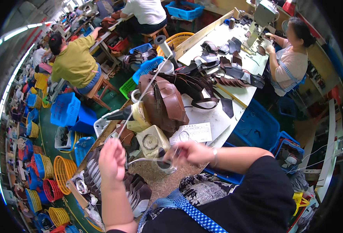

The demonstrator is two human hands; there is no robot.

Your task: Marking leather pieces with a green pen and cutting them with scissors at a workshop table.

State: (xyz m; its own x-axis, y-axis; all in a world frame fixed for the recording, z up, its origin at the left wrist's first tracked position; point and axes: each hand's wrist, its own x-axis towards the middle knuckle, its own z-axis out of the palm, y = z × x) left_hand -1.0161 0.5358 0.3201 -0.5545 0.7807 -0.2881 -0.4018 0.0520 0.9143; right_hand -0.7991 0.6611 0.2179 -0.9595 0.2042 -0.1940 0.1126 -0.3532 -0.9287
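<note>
My left hand (pixel 113 159) is closed, its fingers pinched at the lower end of a narrow whitish strip (pixel 143 93). The strip runs taut up to a grey spool stand (pixel 164 46) beyond the leather. My right hand (pixel 191 152) is blurred, with fingers curled by a small dark piece (pixel 164 163); what exactly it grips cannot be made out. A thin pale band loops between the hands over the brown worktop (pixel 156 176). Just beyond stand a cream block (pixel 149 141) with a dark ring mark and a stack of brown leather pieces (pixel 161 101).
Dark cut pieces (pixel 136 192) lie fanned beside my left forearm. A printed paper sheet (pixel 192 133) lies on the white table. Blue bins (pixel 257 124) stand to the right, an orange basket (pixel 64 174) to the left. Co-workers sit at nearby tables, one (pixel 290 58) at a machine.
</note>
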